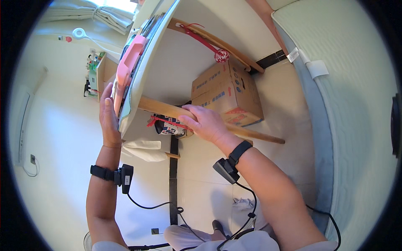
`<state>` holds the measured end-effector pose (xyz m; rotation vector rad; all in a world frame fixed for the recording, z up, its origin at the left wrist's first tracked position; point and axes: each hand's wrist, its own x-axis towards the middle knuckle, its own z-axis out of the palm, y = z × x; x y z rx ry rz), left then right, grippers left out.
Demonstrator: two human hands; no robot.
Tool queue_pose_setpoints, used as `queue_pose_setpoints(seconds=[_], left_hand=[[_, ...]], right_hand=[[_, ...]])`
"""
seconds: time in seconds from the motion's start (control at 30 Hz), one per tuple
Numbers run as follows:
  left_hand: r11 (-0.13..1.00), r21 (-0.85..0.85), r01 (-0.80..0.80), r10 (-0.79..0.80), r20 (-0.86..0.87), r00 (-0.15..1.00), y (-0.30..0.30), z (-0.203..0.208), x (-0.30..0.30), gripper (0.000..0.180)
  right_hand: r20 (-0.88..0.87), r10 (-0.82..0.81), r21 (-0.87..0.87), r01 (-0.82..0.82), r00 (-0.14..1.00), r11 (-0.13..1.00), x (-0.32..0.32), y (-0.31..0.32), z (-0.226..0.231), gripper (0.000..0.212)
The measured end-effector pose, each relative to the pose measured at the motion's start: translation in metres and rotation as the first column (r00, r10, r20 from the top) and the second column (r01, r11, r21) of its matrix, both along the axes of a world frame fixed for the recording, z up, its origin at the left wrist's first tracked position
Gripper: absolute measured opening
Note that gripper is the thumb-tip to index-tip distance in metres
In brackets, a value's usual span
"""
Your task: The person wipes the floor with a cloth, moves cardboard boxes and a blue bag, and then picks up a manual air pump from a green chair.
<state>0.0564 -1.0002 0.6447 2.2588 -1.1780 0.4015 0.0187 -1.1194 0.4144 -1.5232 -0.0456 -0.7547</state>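
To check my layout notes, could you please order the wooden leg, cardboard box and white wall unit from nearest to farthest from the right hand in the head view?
1. Wooden leg, held by the right hand.
2. Cardboard box, just beyond, up and right.
3. White wall unit, far left.

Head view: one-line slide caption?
Right hand grips a wooden table leg, left hand is by the tabletop edge near a pink object, and a cardboard box stands beyond.
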Motion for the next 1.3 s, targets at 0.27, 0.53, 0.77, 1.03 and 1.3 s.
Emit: queue_pose_setpoints(seconds=[0.27, 0.53, 0.77, 1.03, 1.3], left_hand=[[0.999, 0.039, -0.01, 0.007, 0.062, 0.998, -0.001, 0.004, -0.002, 0.055], [0.999, 0.028, 0.037, -0.039, 0.066, 0.997, 0.005, 0.007, 0.003, 0.054], [0.999, -0.007, 0.04, -0.039, 0.098, 0.994, 0.012, 0.007, 0.007, 0.051], [0.977, -0.142, 0.158, -0.144, 0.106, 0.984, 0.014, 0.003, 0.023, 0.043], [0.972, -0.172, 0.158, -0.147, 0.079, 0.986, 0.011, 0.004, 0.023, 0.042]], right_hand=[[-0.059, 0.019, 0.022, -0.018, 0.998, 1.0, -0.017, -0.004, -0.02, 0.051], [-0.164, -0.036, -0.064, 0.026, 0.986, 0.998, -0.022, -0.001, -0.015, 0.052], [-0.285, -0.135, -0.128, 0.102, 0.949, 0.986, -0.027, 0.012, -0.008, 0.05], [-0.259, -0.309, -0.181, 0.268, 0.915, 0.946, -0.051, 0.028, -0.023, 0.047], [-0.362, -0.137, -0.023, 0.138, 0.922, 0.99, -0.101, 0.062, 0.015, 0.044]])
